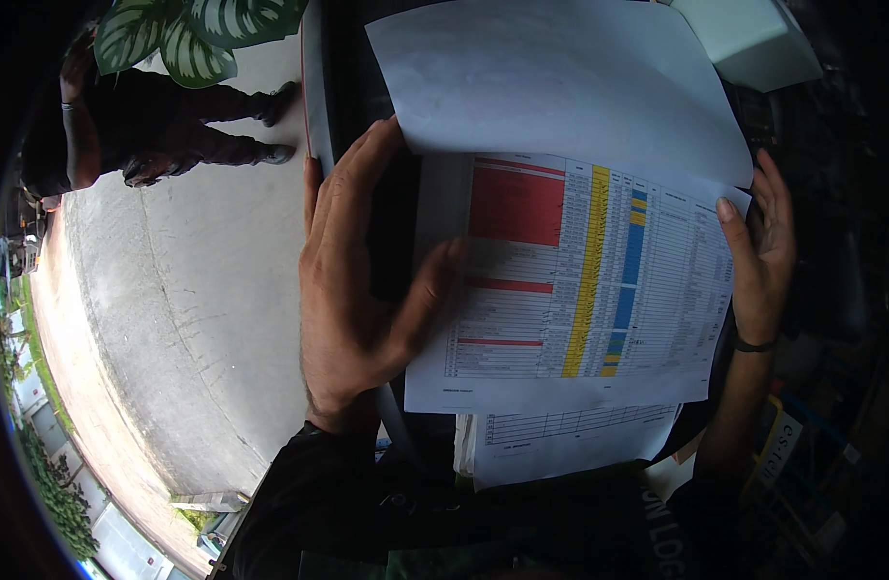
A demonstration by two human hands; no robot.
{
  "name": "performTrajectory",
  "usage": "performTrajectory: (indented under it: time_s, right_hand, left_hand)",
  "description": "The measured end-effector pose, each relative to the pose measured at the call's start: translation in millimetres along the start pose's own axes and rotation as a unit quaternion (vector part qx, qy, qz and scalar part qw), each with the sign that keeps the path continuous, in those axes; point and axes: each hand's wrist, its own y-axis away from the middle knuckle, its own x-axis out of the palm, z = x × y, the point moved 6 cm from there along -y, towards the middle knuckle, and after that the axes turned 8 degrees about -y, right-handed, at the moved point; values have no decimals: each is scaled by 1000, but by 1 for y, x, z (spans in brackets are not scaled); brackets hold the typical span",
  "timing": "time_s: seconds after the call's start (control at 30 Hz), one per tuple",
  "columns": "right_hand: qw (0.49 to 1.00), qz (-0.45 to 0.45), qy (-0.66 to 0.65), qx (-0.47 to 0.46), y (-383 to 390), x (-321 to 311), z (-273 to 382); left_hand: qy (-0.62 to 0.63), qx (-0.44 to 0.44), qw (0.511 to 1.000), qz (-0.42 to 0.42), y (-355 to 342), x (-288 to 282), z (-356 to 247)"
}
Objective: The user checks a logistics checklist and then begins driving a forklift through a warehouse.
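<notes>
A printed table sheet (633,280), marked in red, yellow and blue, fills the centre of the head view, with its upper sheet (560,77) folded back above it. My left hand (353,290) is at the left edge, fingertips touching the raised sheet, thumb spread out over the printed table. My right hand (759,242) grips the right edge of the papers, thumb on top and fingers behind. More white pages (570,445) lie beneath, over a dark surface, partly hidden by the sheets.
A person in dark clothes (72,135) stands at upper left on concrete ground (203,271). Striped plant leaves (179,43) hang at the top. A white box (759,39) sits at upper right. A yellow-edged sign (773,445) is in shadow at lower right.
</notes>
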Motion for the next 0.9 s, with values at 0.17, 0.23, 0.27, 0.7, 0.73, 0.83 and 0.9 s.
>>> performTrajectory:
  time_s: [0.17, 0.23, 0.27, 0.7, 0.73, 0.83, 0.9]
  right_hand:
    - [1000, -9, -4, -5, 0, -2, 1]
    - [1000, -21, -5, -4, 0, -5, 2]
    - [1000, -20, -5, -6, 0, -5, 2]
    - [999, -45, -6, -16, 1, -11, 8]
    - [999, -48, -7, -14, 1, -12, 8]
    - [998, -60, -9, -12, 1, -14, 7]
    - [997, -56, -41, -13, 1, -15, 7]
  left_hand:
    - [-17, -3, 1000, 6, 0, -1, -1]
    - [-15, -6, 1000, 7, 1, 0, 0]
    - [-11, -7, 1000, 6, 0, 1, 0]
    - [-63, 21, 997, 24, -2, -2, -6]
    - [-41, 10, 999, 25, -2, -2, -5]
    - [-32, 15, 999, 24, -1, 0, -4]
    - [-35, 18, 999, 24, 0, 1, -2]
